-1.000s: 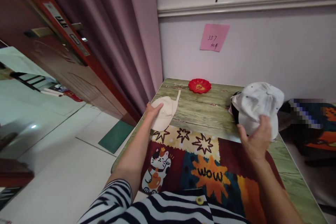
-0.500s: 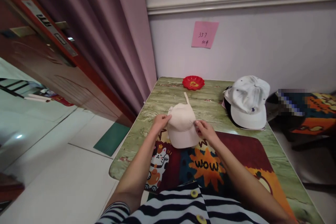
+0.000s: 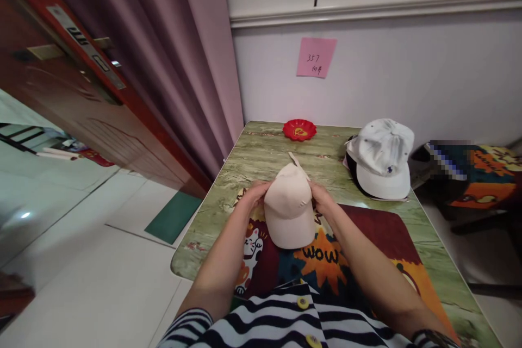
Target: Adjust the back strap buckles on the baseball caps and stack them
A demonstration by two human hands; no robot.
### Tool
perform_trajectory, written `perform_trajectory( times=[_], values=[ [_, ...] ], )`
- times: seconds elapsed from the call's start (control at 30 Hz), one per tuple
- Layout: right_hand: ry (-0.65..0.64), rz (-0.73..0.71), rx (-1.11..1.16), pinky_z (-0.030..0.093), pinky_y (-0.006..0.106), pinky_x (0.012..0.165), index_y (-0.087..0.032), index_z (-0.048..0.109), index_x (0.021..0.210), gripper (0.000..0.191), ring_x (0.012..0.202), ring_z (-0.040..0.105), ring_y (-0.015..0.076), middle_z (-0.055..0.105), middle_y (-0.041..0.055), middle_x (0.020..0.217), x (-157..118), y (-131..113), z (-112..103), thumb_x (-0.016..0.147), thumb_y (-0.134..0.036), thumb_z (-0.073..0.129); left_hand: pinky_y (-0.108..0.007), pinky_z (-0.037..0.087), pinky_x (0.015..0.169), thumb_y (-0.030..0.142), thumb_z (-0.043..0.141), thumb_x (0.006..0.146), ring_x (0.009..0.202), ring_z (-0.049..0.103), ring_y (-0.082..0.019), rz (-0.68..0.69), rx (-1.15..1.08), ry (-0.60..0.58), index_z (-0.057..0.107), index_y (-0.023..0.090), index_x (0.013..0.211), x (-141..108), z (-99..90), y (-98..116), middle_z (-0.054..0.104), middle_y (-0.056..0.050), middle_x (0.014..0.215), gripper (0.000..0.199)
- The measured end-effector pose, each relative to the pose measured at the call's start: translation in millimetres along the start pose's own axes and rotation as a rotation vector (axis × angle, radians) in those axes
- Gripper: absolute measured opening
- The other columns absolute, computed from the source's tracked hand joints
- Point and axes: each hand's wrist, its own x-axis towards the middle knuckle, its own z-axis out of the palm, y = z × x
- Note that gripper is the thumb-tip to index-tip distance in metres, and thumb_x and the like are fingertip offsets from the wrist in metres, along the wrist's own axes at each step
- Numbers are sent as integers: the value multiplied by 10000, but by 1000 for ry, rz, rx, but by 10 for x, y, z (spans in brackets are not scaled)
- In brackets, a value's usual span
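Note:
A cream baseball cap [image 3: 289,201] is between my two hands over the patterned mat [image 3: 367,228], its brim pointing toward me. Its loose back strap [image 3: 294,160] sticks out at the far side. On the cap's left side, my left hand [image 3: 260,193] grips it, with the fingertips hidden behind the crown. From the right, my right hand [image 3: 319,197] grips the other side, its fingers also partly out of sight behind the cap.
A white cap [image 3: 385,157] lies over a dark one at the table's right side. Near the back edge is a red scalloped dish [image 3: 299,130]. A pink note [image 3: 316,57] is stuck on the wall, and an ajar wooden door [image 3: 101,103] stands at the left.
The cap has come nearer to me, and its crown stands taller. Both hands have shifted from pinching its edges to reaching around behind its sides.

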Motion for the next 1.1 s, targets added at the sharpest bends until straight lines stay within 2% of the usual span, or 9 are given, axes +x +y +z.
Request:
perform_trajectory(
  times=[0.1,0.23,0.33,0.5,0.6,0.73,0.83,0.9,1.1],
  values=[
    [4,-50,143,571,299,732,-241,686,941,421,819,708,210,791,37,930,-117,-73,-52,684,-553,803,-292,465,612,598,883,563,709,643,-203,45,-21,-107,723,177,771,-145,5,-14,736,-75,781,496],
    [5,-173,364,571,320,845,-240,692,1033,483,924,714,214,785,28,1015,-218,-328,-53,686,-551,819,-289,512,737,526,927,548,873,683,-212,95,-88,-246,748,198,1010,-205,34,85,771,-74,1031,594],
    [34,-351,394,558,342,880,-236,694,1038,468,984,707,238,780,42,1021,-289,-607,-51,681,-508,825,-307,528,734,538,912,582,817,681,-210,102,-236,-344,758,155,949,-197,74,283,773,-110,972,552],
    [7,-531,119,550,383,826,-242,678,1047,474,962,699,276,757,82,1074,-469,-1031,-282,675,-515,785,-247,495,677,365,929,601,673,622,-126,347,-368,-265,739,149,845,-373,103,785,735,-44,806,377],
    [-14,-514,23,530,347,723,-241,692,997,486,797,676,234,754,65,958,-612,-1126,-481,657,-565,817,-234,470,663,382,894,666,677,609,-117,449,-288,-237,743,162,894,-583,127,940,727,-25,822,351],
    [-139,-348,-193,485,296,657,-208,736,932,432,694,623,183,735,37,820,-833,-1095,-591,671,-525,870,-231,416,620,429,851,708,648,561,-116,435,-116,-188,740,149,839,-746,196,819,685,-12,756,329],
    [-319,-209,-324,467,274,647,-176,750,947,405,708,619,168,734,41,834,-981,-1065,-548,744,-516,835,-228,383,607,432,815,743,633,528,-109,432,-18,-204,720,144,797,-763,233,680,641,3,708,308],
    [-391,-179,-351,460,265,639,-164,751,949,415,708,616,161,734,43,844,-1037,-1074,-491,765,-530,816,-227,388,620,419,800,756,652,533,-111,460,31,-223,711,144,803,-768,252,651,637,3,720,293],
    [-421,-223,-430,405,246,556,-163,701,769,424,606,544,132,672,20,696,-1028,-1194,-316,766,-577,790,-230,436,629,385,812,739,660,574,-120,491,21,-248,680,163,972,-873,354,760,650,5,765,348]
  ],
)
